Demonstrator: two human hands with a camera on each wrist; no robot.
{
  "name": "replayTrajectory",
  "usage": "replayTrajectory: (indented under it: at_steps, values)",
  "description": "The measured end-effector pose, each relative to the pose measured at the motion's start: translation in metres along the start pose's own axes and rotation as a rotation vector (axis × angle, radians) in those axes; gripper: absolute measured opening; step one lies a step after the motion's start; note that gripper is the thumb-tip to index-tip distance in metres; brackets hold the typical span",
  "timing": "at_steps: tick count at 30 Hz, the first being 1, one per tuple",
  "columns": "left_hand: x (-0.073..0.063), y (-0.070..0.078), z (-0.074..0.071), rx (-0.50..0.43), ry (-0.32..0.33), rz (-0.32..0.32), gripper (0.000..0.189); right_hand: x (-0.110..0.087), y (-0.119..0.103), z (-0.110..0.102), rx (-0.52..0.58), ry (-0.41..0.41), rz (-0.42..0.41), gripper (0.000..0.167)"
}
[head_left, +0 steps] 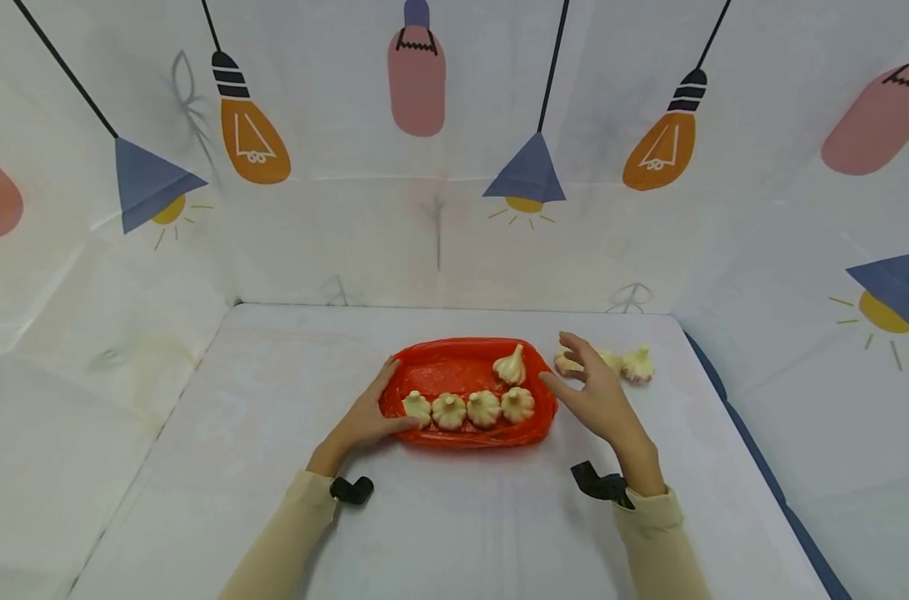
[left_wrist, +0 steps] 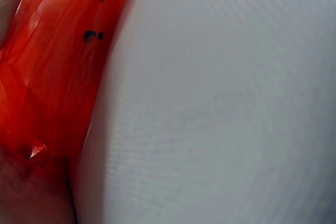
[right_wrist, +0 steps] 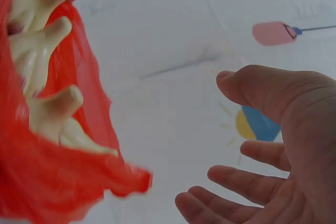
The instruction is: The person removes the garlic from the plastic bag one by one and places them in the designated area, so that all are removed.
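Observation:
A red tray [head_left: 445,361] covered in thin red plastic lies in the middle of the table. Four-in-a-line is how its front bulbs sit, so several garlic bulbs [head_left: 449,411] form a row, and another garlic bulb [head_left: 510,366] lies behind them at the right. My left hand [head_left: 362,419] holds the tray's left end, thumb over the front corner and fingers along the outer side. Just off the right end, my right hand [head_left: 602,403] hovers with fingers spread and nothing in it. The right wrist view shows a gap between its fingers [right_wrist: 247,182] and the tray's plastic edge [right_wrist: 131,177].
More garlic bulbs [head_left: 637,364] lie on the white table [head_left: 454,517] behind and beside my right hand, partly hidden by it. A white sheet [head_left: 334,233] printed with lamps and bulbs hangs around the back and sides.

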State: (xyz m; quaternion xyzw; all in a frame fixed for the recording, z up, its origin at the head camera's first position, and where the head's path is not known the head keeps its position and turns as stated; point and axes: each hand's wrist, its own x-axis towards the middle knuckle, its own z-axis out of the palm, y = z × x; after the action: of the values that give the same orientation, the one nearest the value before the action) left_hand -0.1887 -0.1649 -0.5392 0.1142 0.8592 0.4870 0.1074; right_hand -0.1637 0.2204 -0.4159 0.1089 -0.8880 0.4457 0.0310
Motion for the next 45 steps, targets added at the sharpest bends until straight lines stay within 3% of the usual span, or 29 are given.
replayTrajectory:
  at_steps: [9,18,27,34,45]
  values:
    - [0.000,0.000,0.002,-0.003,-0.002,0.008,0.118,0.015,-0.012,0.022,-0.004,-0.126,-0.025,0.070]
    - [-0.002,-0.003,0.004,-0.009,-0.003,-0.002,0.118,0.030,-0.007,0.026,-0.112,-0.221,0.029,0.059]
    - [-0.003,0.002,0.003,-0.017,-0.012,0.004,0.118,0.051,0.000,0.031,-0.256,-0.322,0.110,0.062]
    - [-0.002,0.002,0.002,-0.021,-0.013,0.005,0.117,0.058,0.004,0.038,-0.215,-0.345,0.138,0.066]
    - [-0.002,0.004,0.000,-0.016,-0.007,0.009,0.117,0.063,0.003,0.043,-0.118,-0.383,0.115,0.066]
